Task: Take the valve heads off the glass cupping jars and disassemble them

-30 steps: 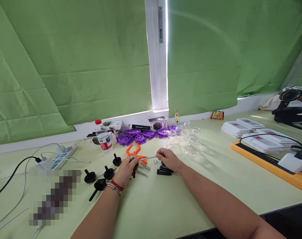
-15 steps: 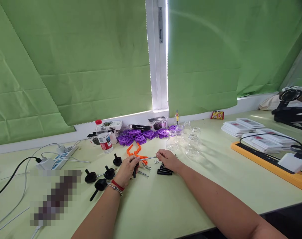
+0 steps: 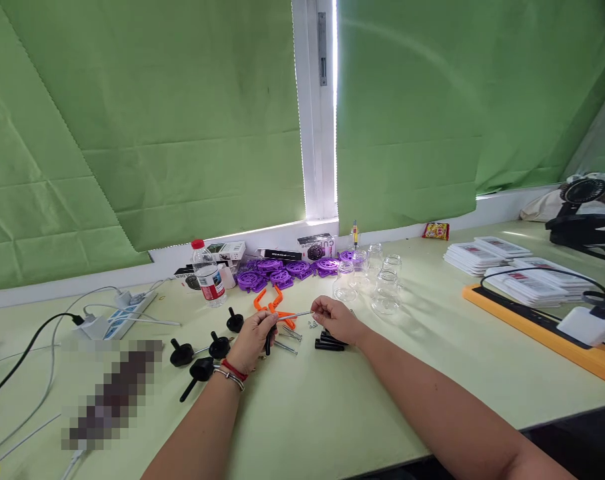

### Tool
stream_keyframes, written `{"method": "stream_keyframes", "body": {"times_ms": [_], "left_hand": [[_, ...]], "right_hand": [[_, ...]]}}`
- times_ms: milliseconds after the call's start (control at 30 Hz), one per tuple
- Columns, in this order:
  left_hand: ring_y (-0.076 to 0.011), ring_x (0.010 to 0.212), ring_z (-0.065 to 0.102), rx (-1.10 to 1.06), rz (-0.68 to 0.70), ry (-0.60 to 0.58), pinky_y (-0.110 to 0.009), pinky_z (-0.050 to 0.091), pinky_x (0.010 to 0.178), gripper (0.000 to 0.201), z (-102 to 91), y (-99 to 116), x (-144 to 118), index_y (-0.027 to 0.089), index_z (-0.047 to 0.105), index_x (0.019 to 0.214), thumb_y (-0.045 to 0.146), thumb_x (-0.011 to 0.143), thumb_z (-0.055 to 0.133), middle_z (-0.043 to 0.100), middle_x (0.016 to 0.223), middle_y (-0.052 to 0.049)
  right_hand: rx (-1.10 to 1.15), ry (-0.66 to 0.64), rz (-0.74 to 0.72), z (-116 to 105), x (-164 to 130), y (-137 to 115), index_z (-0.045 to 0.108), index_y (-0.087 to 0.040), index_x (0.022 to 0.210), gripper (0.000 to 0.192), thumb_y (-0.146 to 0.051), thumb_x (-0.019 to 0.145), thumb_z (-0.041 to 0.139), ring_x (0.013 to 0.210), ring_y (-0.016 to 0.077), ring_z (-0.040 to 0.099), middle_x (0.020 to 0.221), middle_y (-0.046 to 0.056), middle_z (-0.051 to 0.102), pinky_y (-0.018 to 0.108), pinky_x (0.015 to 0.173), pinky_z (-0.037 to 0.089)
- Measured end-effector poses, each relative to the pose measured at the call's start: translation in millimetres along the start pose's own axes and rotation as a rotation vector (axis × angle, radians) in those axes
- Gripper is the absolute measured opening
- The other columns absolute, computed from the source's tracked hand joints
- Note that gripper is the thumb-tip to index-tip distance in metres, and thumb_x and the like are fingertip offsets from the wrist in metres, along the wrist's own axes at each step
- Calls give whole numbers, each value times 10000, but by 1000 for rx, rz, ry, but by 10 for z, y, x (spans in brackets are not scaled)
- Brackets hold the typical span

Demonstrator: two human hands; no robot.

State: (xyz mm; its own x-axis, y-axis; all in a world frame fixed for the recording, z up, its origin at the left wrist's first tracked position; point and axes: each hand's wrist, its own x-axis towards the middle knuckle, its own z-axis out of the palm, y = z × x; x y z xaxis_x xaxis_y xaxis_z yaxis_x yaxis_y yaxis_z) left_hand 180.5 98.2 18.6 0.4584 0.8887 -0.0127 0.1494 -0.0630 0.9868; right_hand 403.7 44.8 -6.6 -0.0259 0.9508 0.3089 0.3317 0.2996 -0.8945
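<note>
In the head view my left hand is closed around a black part with a short handle, mostly hidden by the fingers. A thin metal rod sticks out of that grip to the right. At its far end, the fingertips of my right hand are pinched together; any small piece between them is too small to make out. Several metal bolts and small nuts lie below the rod. Black tubes rest beneath my right hand. Left of my left hand are several black knob-shaped parts, some with metal rods.
Orange plastic pieces and purple parts lie behind my hands. Glass jars stand right of them, a bottle left. A power strip with cables is far left; white packs and an orange-edged bar are right.
Both hands have barely moved; my right fingertips have shifted slightly left and up at the rod's end. The things on the table stay where they were.
</note>
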Motion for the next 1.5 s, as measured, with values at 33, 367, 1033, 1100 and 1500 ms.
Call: {"method": "stream_keyframes", "body": {"times_ms": [33,367,1033,1100,1500], "left_hand": [[-82,458,458,1,-1,-1,-197,307,418,349,3,5,-3,178,504,736,523,760,552,543,607,31],[-91,459,469,8,-8,2,-203,315,423,329,35,23,-26,185,508,733,510,760,553,550,619,25],[-98,454,458,20,8,-16,-211,281,415,343,39,39,-33,190,495,707,525,755,551,544,607,20],[-100,456,462,19,6,-12,-209,290,417,353,41,44,-33,190,492,710,535,749,557,542,604,23],[-81,439,455,22,-11,-21,-195,269,389,358,49,64,-36,185,499,684,533,733,564,537,598,31]], "right_hand": [[-13,1,2,-2,-2,-12,522,-193,850,162,-346,801,543,630,113,418,716,-22,485,247,588,367],[-154,6,18,-14,-8,-46,512,-196,727,245,-403,849,464,552,104,360,602,-43,441,243,542,319],[-53,17,2,-19,-12,-59,527,-195,778,149,-343,798,534,601,113,408,662,-29,479,254,572,361],[-72,19,5,-23,-14,-70,521,-197,765,159,-352,804,526,587,112,397,649,-31,474,251,562,354],[-179,8,16,-33,-1,-17,537,-191,726,252,-390,857,456,554,106,369,610,-34,461,240,540,330]]}}
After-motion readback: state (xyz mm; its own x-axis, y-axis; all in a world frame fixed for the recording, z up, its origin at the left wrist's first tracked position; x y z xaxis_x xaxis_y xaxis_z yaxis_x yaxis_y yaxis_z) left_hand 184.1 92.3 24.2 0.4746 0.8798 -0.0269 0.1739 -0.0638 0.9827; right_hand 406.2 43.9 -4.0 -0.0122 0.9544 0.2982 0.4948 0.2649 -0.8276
